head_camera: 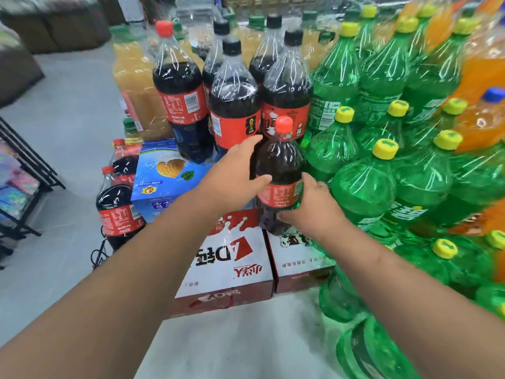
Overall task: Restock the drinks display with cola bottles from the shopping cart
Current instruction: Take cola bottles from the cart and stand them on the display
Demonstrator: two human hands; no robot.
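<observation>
**Two hands set a cola bottle into the gap**

Both hands hold one big plastic cola bottle with a red cap and a red label [280,162]. The left hand [232,173] wraps round its left side, up near the fat part, with the thumb across the front. The right hand [311,206] wraps round its right side, lower down, over the label. Both hands have a firm hold, and neither one is free.

The bottle is right in front of the person, between the two hands. It stands almost straight up, with the cap at the top and the bottom pointing down. Its bottom is at the back edge of a flat white and red cardboard box [232,255], close to where a second box like it [297,258] sits beside it. I cannot tell if the bottom touches the boxes yet.

The spot is a tight one. Just behind the bottle stand cola bottles with black caps in clear plastic wrap [235,105]. Just to its right is a big pile of green plastic bottles with yellow caps [363,187]. To its left is a blue cardboard box [164,170], and two more red-capped cola bottles [117,209] stand on the floor beyond that.

I think the next move is straight down, keeping the bottle upright so it does not bump the green pile. The hands are about as near as each other, so either could let go first. The shopping cart is not in view.
</observation>
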